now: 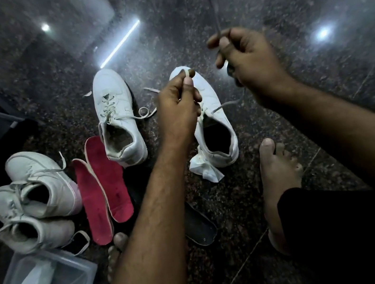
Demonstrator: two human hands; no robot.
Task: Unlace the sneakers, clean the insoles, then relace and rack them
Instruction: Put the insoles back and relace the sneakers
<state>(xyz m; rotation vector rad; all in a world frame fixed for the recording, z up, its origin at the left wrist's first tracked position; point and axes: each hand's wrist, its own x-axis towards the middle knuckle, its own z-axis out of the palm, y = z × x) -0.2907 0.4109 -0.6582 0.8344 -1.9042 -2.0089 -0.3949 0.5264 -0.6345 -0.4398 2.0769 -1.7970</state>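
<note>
I am pinching a white lace (186, 73) in my left hand (178, 104) and gripping its blurred upper run in my raised right hand (246, 62), above the sneaker (213, 122) at centre. Four white sneakers are sitting on the floor; two red insoles (103, 184) are lying at eight o'clock. No lettering is legible.

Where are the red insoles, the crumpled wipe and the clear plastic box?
red insoles (110, 180), head view, middle of the nearer insole.
crumpled wipe (204, 167), head view, its bunched centre.
clear plastic box (88, 265), head view, right rim.
</note>
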